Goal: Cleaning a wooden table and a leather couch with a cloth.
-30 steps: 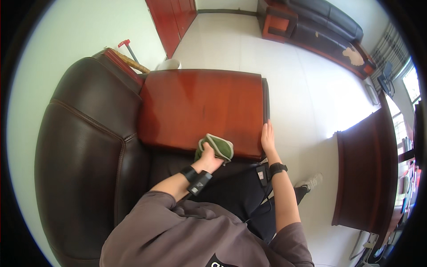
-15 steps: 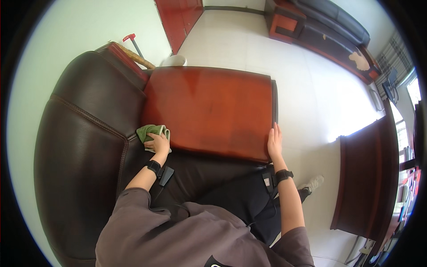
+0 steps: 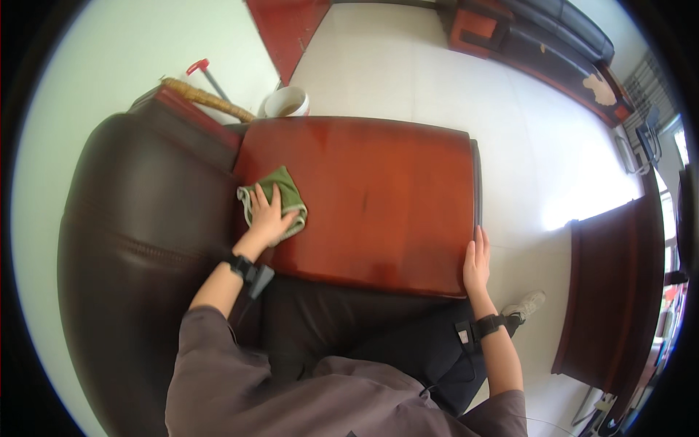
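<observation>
My left hand presses a folded green cloth with a pale border onto a glossy reddish-brown wooden top. Its fingers are bent over the cloth, near the top's left end beside the dark brown leather sofa back. At the opposite end, my right hand lies against the right edge of the wooden top near its close corner, fingers stretched out and nothing held. Both wrists wear black bands with small devices.
Behind the wooden top stand a white bucket, a red-handled tool and a woven roll by the wall. A dark wooden desk is at the right. Farther off sits a black sofa with peeling leather.
My left hand has moved the cloth from the corner by the sofa seat up onto the wooden top, away from me. My right hand still rests at the edge. The view has shifted slightly.
</observation>
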Demonstrator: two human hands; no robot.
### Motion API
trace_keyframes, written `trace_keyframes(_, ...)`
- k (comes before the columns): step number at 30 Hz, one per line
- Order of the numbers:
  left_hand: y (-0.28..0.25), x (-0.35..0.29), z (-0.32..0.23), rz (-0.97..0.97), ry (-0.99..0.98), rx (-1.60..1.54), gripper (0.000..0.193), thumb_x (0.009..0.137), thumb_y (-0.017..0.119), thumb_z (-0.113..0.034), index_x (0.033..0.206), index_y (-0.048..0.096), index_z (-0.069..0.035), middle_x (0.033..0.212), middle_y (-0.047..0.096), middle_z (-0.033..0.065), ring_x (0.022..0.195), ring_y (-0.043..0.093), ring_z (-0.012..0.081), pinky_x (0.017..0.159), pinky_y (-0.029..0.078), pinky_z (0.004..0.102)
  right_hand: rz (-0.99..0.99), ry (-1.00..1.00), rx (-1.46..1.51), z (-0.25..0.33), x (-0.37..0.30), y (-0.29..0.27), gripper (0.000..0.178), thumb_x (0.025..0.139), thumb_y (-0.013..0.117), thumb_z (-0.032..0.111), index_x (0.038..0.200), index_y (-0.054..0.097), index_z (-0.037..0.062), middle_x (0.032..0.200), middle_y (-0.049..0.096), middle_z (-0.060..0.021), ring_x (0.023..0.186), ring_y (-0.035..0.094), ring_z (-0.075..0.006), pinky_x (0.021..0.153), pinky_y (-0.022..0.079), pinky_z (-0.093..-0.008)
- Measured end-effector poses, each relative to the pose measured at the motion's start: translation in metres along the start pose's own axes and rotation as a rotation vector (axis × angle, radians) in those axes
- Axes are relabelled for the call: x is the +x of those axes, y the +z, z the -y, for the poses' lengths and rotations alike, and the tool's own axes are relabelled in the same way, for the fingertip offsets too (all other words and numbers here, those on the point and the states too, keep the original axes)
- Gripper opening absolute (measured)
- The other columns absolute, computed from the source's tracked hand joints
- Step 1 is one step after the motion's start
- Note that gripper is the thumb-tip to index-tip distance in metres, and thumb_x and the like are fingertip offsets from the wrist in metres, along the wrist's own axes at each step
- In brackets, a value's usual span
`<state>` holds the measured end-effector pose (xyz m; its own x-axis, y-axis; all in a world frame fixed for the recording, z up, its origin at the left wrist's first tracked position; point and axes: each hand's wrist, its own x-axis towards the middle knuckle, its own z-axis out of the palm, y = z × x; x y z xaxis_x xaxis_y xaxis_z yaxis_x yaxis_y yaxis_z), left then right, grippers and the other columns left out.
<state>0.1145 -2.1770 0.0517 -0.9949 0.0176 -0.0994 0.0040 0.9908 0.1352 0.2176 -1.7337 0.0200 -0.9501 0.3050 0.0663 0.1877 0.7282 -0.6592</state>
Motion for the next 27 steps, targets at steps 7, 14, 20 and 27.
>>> trace_keyframes(7, -0.019, 0.212, 0.060, -0.077, -0.056, 0.313, 0.081, 0.077, 0.043, -0.066, 0.137, 0.033, -0.012, 0.130, 0.032, 0.0348, 0.122, 0.027, 0.0505, 0.102, 0.023, 0.0533, -0.041, 0.019, -0.004, 0.016, -0.003, -0.008, 0.041, 0.090, 0.046, 0.025, 0.129, 0.045, 0.0115, 0.136, 0.036, -0.0144, 0.122, 0.038, -0.0327, 0.100, 0.033, -0.0389)
trace_keyframes(14, -0.034, 0.334, 0.055, 0.630, -0.303, 0.184, 0.088, 0.077, 0.033, -0.072, 0.126, 0.047, -0.001, 0.124, 0.048, 0.0262, 0.117, 0.046, 0.0327, 0.094, 0.038, 0.0383, -0.036, 0.021, 0.062, 0.023, 0.000, -0.014, 0.046, 0.087, 0.051, 0.029, 0.128, 0.045, 0.0119, 0.133, 0.037, -0.0149, 0.118, 0.041, -0.0342, 0.097, 0.035, -0.0421)
trace_keyframes(20, -0.016, 0.342, -0.007, 0.463, -0.255, 0.123, 0.087, 0.069, 0.047, -0.075, 0.115, 0.057, -0.001, 0.100, 0.062, 0.0207, 0.085, 0.060, 0.0283, 0.075, 0.046, 0.0382, -0.006, 0.028, 0.053, 0.021, -0.001, -0.014, 0.049, 0.087, 0.050, 0.034, 0.130, 0.042, 0.0117, 0.135, 0.034, -0.0125, 0.125, 0.034, -0.0294, 0.100, 0.030, -0.0431)
trace_keyframes(27, 0.004, 0.294, -0.214, 0.699, -0.015, -0.190, 0.059, 0.086, 0.034, -0.060, 0.089, 0.056, -0.005, 0.067, 0.057, 0.0074, 0.052, 0.050, 0.0158, 0.048, 0.042, 0.0303, -0.062, 0.047, 0.055, 0.013, -0.005, -0.016, 0.050, 0.088, 0.049, 0.038, 0.129, 0.044, 0.0099, 0.135, 0.034, -0.0134, 0.126, 0.033, -0.0282, 0.100, 0.029, -0.0445)
